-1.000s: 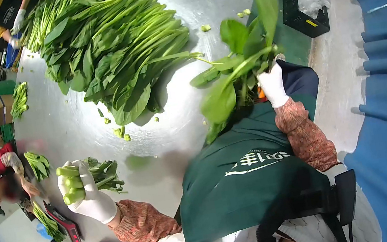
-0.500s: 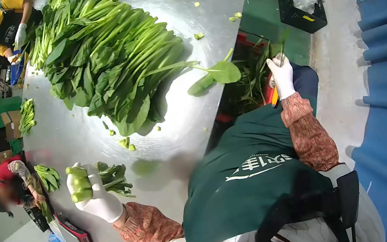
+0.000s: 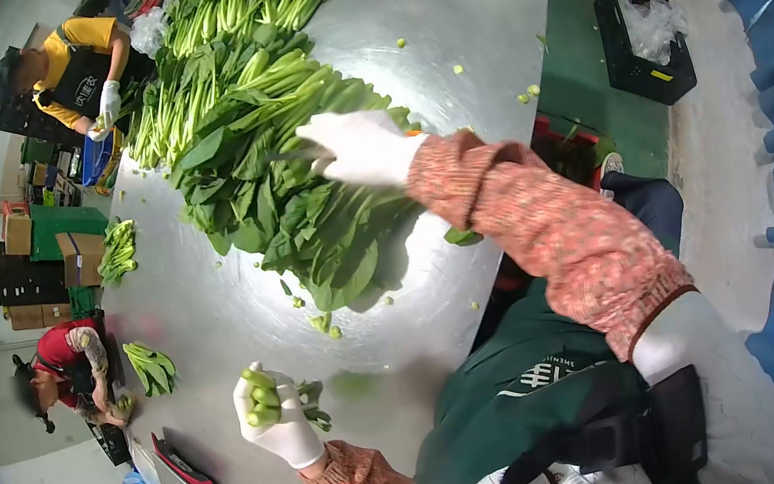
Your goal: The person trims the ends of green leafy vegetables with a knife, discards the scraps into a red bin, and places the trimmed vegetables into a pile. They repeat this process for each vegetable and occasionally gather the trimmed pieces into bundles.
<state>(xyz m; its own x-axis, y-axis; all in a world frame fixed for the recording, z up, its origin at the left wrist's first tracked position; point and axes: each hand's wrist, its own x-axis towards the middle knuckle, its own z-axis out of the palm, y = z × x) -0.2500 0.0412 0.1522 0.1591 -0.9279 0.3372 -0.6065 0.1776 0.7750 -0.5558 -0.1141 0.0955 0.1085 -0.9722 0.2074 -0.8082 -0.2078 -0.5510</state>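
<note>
Head view: white characters cross your green apron (image 3: 488, 398), too folded and blurred to read with confidence; a co-worker's black apron (image 3: 71, 97) also bears white lettering. Your gloved left hand (image 3: 282, 429) is closed around a small bunch of stalks (image 3: 263, 404), rounded cut ends upward. Your gloved right hand (image 3: 357, 148), well apart from it, is over the leafy pile (image 3: 237, 154); you can't tell whether its fingers grip anything. That pile, broad leaves and slender stems, lies on a shiny metal table (image 3: 192, 323). Your speckled sleeves (image 3: 557, 225) look knitted.
</note>
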